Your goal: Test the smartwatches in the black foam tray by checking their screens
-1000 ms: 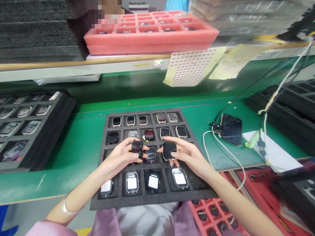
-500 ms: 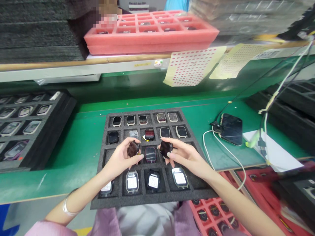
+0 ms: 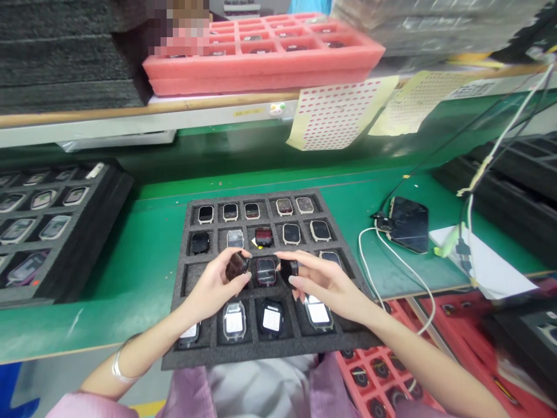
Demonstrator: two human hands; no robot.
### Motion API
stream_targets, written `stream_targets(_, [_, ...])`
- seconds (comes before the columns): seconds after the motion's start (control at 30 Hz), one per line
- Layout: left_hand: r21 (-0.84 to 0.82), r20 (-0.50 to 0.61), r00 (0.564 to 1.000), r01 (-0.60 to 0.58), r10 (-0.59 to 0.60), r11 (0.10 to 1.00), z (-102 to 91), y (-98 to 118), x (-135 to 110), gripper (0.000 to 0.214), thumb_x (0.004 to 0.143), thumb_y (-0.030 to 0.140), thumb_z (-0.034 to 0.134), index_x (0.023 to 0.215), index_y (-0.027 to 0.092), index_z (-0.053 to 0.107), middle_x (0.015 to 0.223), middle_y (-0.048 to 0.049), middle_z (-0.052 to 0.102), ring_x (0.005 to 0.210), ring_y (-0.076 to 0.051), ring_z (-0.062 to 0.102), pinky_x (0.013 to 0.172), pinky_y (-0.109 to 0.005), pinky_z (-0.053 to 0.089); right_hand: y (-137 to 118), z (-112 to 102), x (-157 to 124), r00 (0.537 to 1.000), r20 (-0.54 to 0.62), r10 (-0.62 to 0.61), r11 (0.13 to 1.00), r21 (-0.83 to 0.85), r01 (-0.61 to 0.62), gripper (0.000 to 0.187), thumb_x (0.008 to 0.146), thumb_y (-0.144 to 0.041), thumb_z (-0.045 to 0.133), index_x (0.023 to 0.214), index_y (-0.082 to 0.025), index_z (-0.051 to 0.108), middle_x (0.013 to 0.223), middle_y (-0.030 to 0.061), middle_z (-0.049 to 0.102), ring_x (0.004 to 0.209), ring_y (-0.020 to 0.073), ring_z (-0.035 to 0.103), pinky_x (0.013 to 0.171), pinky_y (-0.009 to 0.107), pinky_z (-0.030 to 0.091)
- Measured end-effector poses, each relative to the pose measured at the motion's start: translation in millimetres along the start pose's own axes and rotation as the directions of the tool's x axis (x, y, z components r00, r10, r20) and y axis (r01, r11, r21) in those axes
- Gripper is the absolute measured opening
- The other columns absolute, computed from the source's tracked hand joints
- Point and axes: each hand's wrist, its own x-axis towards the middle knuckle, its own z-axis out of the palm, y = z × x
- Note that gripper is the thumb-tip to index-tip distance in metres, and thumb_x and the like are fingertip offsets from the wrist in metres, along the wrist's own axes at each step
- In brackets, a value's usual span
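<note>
At the centre of the frame, a purple-rimmed, rounded-square watch (image 3: 266, 271) with a dark glassy face sits in a compartment of the charcoal foam tray (image 3: 278, 352), between both hands and about equally near each. Just left of it, the fingers of the left hand (image 3: 217, 283) pinch a glossy dark watch body (image 3: 235, 267), tilted; just right, those of the right hand (image 3: 326, 280) grip a black slab-like watch body (image 3: 287, 270) turned nearly edge-on, its long axis running up the frame. The tray's matte grid rests on the smooth green counter (image 3: 152, 232).
</note>
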Motion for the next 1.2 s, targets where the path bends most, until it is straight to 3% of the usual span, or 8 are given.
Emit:
stream_targets(0.17, [0.008, -0.002, 1.000, -0.028, 0.028, 1.000, -1.3, -3.2, 1.2, 0.031, 0.081, 0.025, 0.062, 0.110, 0.018, 0.053, 0.081, 0.0000, 0.052, 0.058, -0.009, 0.045, 0.050, -0.020, 0.040, 2.5, -0.1, -1.3, 0.999, 0.030, 0.016, 1.000, -0.012, -0.016, 0.044, 0.091, -0.032, 0.061, 0.133, -0.022, 0.053, 0.069, -0.0007, 0.059, 0.057, 0.0124, 0.058, 0.056, 0.023, 0.052])
stream_targets(0.53, [0.148, -0.056, 0.991, -0.111, 0.120, 0.983, 0.4, -7.0, -0.4, 0.033, 0.080, 0.022, 0.061, 0.112, 0.020, 0.054, 0.096, -0.0046, 0.059, 0.091, -0.020, 0.057, 0.074, -0.026, 0.047, 0.7, -2.2, 0.4, 0.999, -0.003, 0.054, 0.996, 0.073, -0.054, 0.045, 0.086, -0.032, 0.066, 0.128, -0.021, 0.058, 0.089, 0.0043, 0.066, 0.060, 0.0109, 0.060, 0.058, 0.023, 0.054])
stream_targets(0.7, [0.188, -0.028, 0.990, -0.128, 0.135, 0.974, -1.2, -6.4, -0.5, 0.026, 0.077, 0.018, 0.060, 0.103, 0.019, 0.056, 0.094, -0.0035, 0.060, 0.086, -0.018, 0.056, 0.076, -0.026, 0.046, 2.3, -4.3, -0.3, 0.997, 0.010, 0.080, 0.989, 0.120, -0.080, 0.047, 0.085, -0.033, 0.068, 0.128, -0.019, 0.057, 0.089, 0.0048, 0.067, 0.060, 0.0123, 0.062, 0.060, 0.025, 0.055])
stream_targets(0.9, [0.158, -0.045, 0.989, -0.129, 0.138, 0.979, -1.7, -5.7, -1.8, 0.027, 0.078, 0.019, 0.061, 0.105, 0.019, 0.056, 0.095, -0.0039, 0.060, 0.086, -0.018, 0.057, 0.073, -0.025, 0.046, 2.7, -4.9, -1.5, 0.998, 0.010, 0.061, 0.993, 0.099, -0.062, 0.048, 0.086, -0.033, 0.067, 0.130, -0.018, 0.056, 0.071, 0.0010, 0.064, 0.061, 0.0141, 0.063, 0.063, 0.026, 0.055])
stream_targets(1.2, [0.144, -0.075, 0.984, -0.149, 0.161, 0.978, -3.5, -6.4, -2.0, 0.028, 0.080, 0.017, 0.060, 0.107, 0.019, 0.055, 0.095, -0.0027, 0.058, 0.081, -0.015, 0.055, 0.070, -0.022, 0.045, 3.0, -5.8, -2.8, 0.999, 0.003, 0.035, 0.996, 0.080, -0.035, 0.045, 0.087, -0.029, 0.065, 0.129, -0.017, 0.056, 0.069, 0.0005, 0.064, 0.061, 0.0135, 0.063, 0.063, 0.025, 0.053])
